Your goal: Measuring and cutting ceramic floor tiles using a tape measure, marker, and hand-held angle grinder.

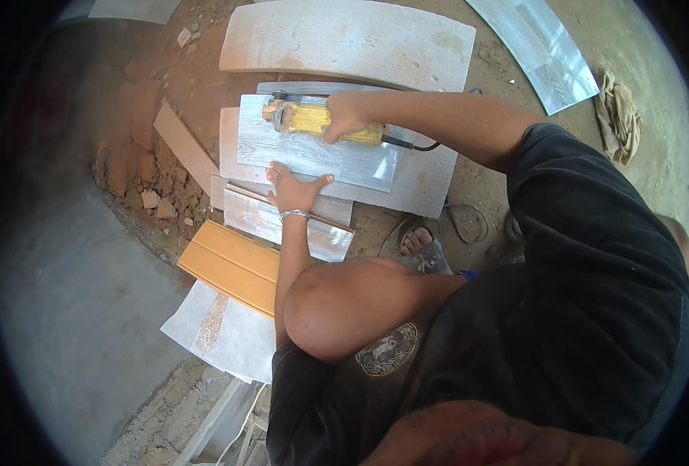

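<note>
My right hand [346,115] is wrapped round the yellow body of an angle grinder [307,119]. The grinder's head, at its left end, is at the far edge of a grey wood-patterned tile [313,155]. A dark cord runs from its right end under my forearm. With fingers spread, my left hand [292,189] rests at the tile's near edge, thumb apart; a bracelet circles the wrist. Beneath the tile lies a larger pale slab [426,175], and part of another grey strip shows beyond the tile's far edge. Whether the disc touches the tile, I cannot tell.
A wide pale slab [344,39] lies beyond. Cut tile pieces [255,217], an orange-yellow grooved panel [232,264] and white sheets [240,334] lie at the near left. Reddish dirt and rubble [154,198] spread leftward. A cloth [618,116] and another tile [542,50] are at right.
</note>
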The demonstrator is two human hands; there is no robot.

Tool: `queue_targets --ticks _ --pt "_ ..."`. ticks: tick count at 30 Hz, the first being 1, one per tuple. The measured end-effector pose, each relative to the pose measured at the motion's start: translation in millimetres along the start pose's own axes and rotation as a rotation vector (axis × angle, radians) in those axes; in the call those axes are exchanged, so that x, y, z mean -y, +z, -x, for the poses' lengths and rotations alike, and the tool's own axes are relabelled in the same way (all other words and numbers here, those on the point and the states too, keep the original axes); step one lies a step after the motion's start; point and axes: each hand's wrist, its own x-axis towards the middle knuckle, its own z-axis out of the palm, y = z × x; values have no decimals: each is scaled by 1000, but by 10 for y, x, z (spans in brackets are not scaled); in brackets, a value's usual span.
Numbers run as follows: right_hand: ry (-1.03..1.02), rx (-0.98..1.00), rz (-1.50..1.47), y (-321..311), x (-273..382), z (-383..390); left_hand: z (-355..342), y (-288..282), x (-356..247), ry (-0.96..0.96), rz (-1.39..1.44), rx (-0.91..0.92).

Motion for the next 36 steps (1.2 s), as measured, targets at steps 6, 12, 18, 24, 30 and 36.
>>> queue_targets --ticks 6,12,18,24,30,36 --pt "13 -9 16 27 -89 130 -4 22 -4 -4 2 -7" --pt "36 -1 -3 35 -176 247 -16 36 -7 -7 -10 -14" --pt "47 -10 6 65 -260 317 -16 56 -7 -27 -35 -22" --pt "53 -6 7 45 -291 431 -15 62 1 -24 -35 -27" --pt "54 18 -27 16 -280 558 -12 62 1 -21 -30 -38" --pt "73 27 0 26 -345 629 -3 49 -8 -22 -31 -29"
